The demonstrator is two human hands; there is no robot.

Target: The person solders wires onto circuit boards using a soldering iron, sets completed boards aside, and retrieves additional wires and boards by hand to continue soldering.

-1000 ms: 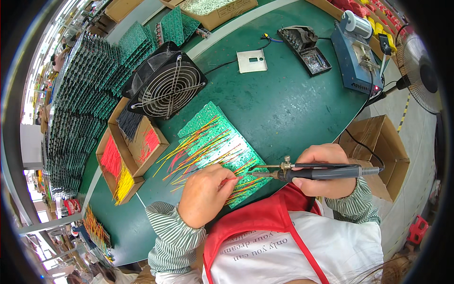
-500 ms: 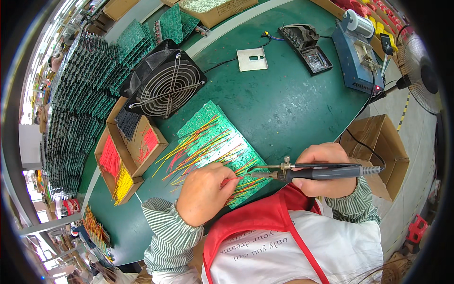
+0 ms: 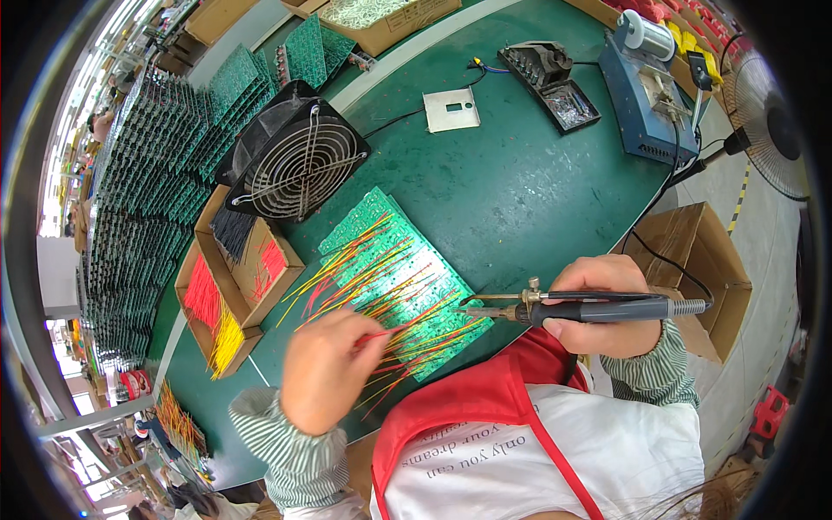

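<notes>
A green circuit board [image 3: 394, 260] lies on the green table [image 3: 520, 182], with several red, yellow and orange wires fanned across it. My left hand [image 3: 325, 368] sits at the board's near edge and pinches a red wire [image 3: 381, 334] between its fingertips. My right hand [image 3: 598, 303] grips a soldering iron [image 3: 598, 308] by its dark handle. The iron lies level, its metal tip [image 3: 464, 310] pointing left over the board's near right corner, close to the red wire.
A black fan [image 3: 299, 160] stands behind the board. Cardboard boxes [image 3: 243, 277] of red, yellow and black wires sit to the left. Stacks of green boards [image 3: 147, 199] fill the far left. A blue soldering station [image 3: 646, 91], a parts tray [image 3: 555, 82] and a metal plate [image 3: 451, 108] lie beyond. A brown carton [image 3: 693, 260] stands at right.
My left hand has moved left and down along the board's near edge and now pinches a red wire. My right hand and the iron have stayed in place.
</notes>
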